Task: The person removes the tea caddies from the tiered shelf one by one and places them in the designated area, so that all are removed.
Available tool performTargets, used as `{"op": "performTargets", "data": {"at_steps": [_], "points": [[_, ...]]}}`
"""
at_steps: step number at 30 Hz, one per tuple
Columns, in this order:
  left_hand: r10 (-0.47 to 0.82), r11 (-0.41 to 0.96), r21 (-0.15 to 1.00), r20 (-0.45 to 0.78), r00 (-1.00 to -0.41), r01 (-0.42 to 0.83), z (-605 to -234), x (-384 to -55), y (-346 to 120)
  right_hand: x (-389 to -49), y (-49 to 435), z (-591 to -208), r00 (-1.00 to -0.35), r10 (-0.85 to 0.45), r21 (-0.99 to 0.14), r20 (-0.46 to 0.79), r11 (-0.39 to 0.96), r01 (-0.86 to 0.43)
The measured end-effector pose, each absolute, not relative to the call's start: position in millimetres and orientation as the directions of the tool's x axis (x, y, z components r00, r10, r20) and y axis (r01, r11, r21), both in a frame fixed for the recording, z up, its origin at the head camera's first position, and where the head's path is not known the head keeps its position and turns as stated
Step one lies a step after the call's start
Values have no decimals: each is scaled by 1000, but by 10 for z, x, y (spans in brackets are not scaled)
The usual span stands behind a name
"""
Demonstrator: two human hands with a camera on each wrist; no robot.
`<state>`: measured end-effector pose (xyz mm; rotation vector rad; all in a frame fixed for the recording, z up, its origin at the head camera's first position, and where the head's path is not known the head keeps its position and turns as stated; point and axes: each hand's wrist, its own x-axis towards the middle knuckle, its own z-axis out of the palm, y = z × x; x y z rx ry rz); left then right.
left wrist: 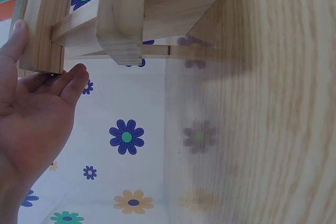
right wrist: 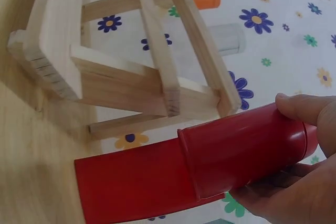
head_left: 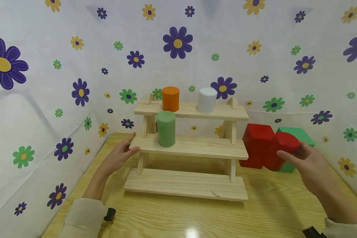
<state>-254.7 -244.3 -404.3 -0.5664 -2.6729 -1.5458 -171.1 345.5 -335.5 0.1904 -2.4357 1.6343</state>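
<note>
My left hand (head_left: 119, 158) holds the left end of the middle tier of a three-tier wooden display stand (head_left: 184, 181). In the left wrist view, the thumb (left wrist: 19, 38) lies over the board and the other fingers reach past its end. A red canister (right wrist: 244, 150) is gripped by my right hand (head_left: 313, 168), to the right of the stand, tilted, with the thumb on one side and fingers round the other. A green canister (head_left: 166, 130) stands on the middle tier. Orange (head_left: 171, 99) and white canisters (head_left: 207, 100) stand on the top tier.
Behind the held canister, a red box (head_left: 253, 145) and a green box (head_left: 301, 135) stand on the wood-grain table (head_left: 154, 218), right of the stand. Flower-patterned white cloth (head_left: 101, 29) hangs around the back and sides.
</note>
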Motion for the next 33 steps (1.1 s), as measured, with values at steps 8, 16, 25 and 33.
{"op": "performTargets", "data": {"at_steps": [8, 16, 25, 33], "points": [[301, 454, 838, 174, -938, 301, -4037, -2540, -2440, -1703, 3452, -3571, -985, 9, -845, 171, 516, -142], [300, 454, 838, 175, -938, 302, -4029, -2532, -2436, -1721, 3397, -3746, -993, 0, -839, 117, 534, -99], [299, 437, 852, 163, -940, 287, -4011, -2506, -2426, -1722, 3380, -3887, -1000, 3, -828, 20, 561, -15], [297, 438, 853, 159, -942, 282, -4016, -2511, -2424, -1734, 3386, -4025, -1000, 4, -864, 3, 503, 0]]}}
